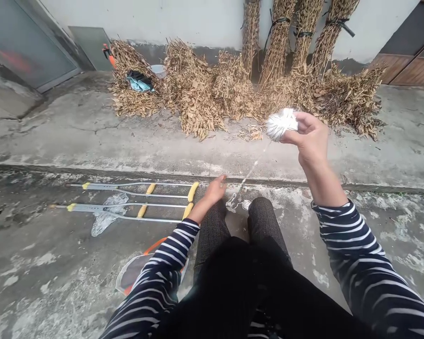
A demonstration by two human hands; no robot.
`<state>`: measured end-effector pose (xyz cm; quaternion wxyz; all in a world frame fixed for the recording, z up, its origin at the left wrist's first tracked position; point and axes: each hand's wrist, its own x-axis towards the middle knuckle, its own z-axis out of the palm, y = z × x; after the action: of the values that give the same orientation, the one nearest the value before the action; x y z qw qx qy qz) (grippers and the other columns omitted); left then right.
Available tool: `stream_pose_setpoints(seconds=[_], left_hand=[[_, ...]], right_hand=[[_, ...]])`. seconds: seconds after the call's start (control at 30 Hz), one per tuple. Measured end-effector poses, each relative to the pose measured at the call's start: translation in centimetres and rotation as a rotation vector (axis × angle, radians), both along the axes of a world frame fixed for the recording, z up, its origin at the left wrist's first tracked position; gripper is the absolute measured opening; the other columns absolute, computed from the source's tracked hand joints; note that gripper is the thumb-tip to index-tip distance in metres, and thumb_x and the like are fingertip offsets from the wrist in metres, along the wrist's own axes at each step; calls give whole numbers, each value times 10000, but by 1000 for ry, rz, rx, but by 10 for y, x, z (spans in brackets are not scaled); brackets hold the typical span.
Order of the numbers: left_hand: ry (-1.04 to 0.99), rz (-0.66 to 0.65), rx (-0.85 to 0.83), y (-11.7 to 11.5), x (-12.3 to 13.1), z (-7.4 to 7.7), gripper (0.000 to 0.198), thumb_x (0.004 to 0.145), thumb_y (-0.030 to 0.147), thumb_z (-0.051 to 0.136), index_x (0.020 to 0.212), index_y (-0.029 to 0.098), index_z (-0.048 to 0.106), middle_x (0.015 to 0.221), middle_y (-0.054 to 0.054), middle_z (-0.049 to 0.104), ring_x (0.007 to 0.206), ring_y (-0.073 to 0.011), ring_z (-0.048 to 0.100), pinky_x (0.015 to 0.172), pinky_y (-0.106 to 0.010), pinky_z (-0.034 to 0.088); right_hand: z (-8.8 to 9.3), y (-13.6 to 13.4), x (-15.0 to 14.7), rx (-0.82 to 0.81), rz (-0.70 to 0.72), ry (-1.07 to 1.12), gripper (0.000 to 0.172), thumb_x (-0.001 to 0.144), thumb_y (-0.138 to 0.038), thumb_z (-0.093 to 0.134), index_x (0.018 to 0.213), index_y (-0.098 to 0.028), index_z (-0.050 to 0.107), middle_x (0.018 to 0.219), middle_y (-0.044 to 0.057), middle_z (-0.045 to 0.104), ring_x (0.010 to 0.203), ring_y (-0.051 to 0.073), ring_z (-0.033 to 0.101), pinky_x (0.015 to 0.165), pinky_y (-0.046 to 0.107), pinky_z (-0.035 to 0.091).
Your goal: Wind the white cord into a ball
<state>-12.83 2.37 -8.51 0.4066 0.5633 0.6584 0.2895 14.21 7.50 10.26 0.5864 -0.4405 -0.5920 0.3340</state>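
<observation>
My right hand (313, 136) is raised and closed on a ball of white string (281, 125), gripped between thumb and fingers. From the ball a strand (250, 173) runs down toward the ground between my knees. Loose loops of string (231, 201) lie there beside a small white coil (246, 205). Over my left knee is my left hand (215, 189), its fingers partly stretched out and nothing visible in them. It is apart from the strand.
Two crutches (162, 206) lie on the concrete at left, with a clear plastic bag (108, 214) among them. An orange-edged mesh item (136, 273) is partly behind my left sleeve. Dried plant stalks (201, 94) line the wall beyond a low step (155, 162).
</observation>
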Motion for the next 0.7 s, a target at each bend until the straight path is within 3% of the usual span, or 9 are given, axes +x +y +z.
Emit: stream_pose_setpoints(seconds=[0.07, 0.17, 0.27, 0.33, 0.43, 0.57, 0.63, 0.7], left_hand=[[-188, -16, 110, 14, 21, 25, 499, 855, 127, 626, 1348, 185, 673, 1378, -141, 688, 1107, -250, 693, 952, -381, 562], [-637, -88, 288, 36, 65, 65, 490, 850, 201, 704, 1337, 206, 649, 1482, -128, 617, 1294, -255, 608, 925, -338, 581], [-911, -156, 257, 46, 101, 87, 432, 805, 342, 813, 1181, 167, 690, 1172, -119, 743, 1097, -227, 694, 876, -342, 592], [-941, -211, 185, 39, 110, 86, 401, 800, 442, 819, 1029, 131, 709, 924, -85, 749, 858, -175, 713, 794, -321, 593], [-840, -290, 54, 16, 101, 70, 434, 823, 538, 770, 887, 114, 704, 777, -56, 715, 663, -128, 661, 638, -271, 559], [-628, -381, -94, -17, 59, 55, 407, 837, 531, 746, 836, 125, 709, 721, -47, 714, 599, -121, 634, 562, -246, 512], [-537, -444, -134, -28, 36, 65, 380, 841, 505, 744, 769, 134, 705, 702, -55, 717, 592, -122, 631, 564, -242, 497], [-464, -517, -143, -34, 18, 86, 371, 857, 488, 730, 727, 141, 708, 705, -66, 726, 599, -126, 638, 572, -243, 494]], right_hand=[[3, -4, -14, 0, 35, 4, 450, 613, -201, 794, 1057, -217, 723, 1113, 59, 747, 975, 235, 717, 683, 378, 679], [3, -10, -32, -20, 88, -1, 428, 600, -215, 801, 1022, -209, 729, 1064, 47, 760, 909, 218, 718, 646, 359, 662], [2, -11, -38, 6, 89, -41, 410, 602, -218, 801, 1006, -199, 733, 1051, 36, 763, 938, 216, 724, 782, 397, 661], [1, -7, -34, 38, 62, -75, 407, 604, -215, 805, 1004, -190, 734, 1054, 41, 763, 962, 220, 722, 865, 420, 642], [-6, 4, -18, 106, -52, -163, 420, 609, -233, 826, 1017, -185, 740, 1054, 49, 761, 950, 220, 704, 902, 424, 612], [-35, 15, 3, 140, -200, -322, 437, 645, -279, 825, 1067, -195, 745, 1095, 65, 748, 959, 238, 669, 844, 407, 599], [-56, 17, 9, 115, -214, -386, 440, 672, -249, 778, 1108, -209, 744, 1150, 73, 740, 1005, 259, 659, 838, 413, 597], [-77, 15, 9, 108, -199, -451, 449, 688, -203, 722, 1137, -230, 740, 1226, 74, 729, 1102, 286, 643, 874, 434, 593]])
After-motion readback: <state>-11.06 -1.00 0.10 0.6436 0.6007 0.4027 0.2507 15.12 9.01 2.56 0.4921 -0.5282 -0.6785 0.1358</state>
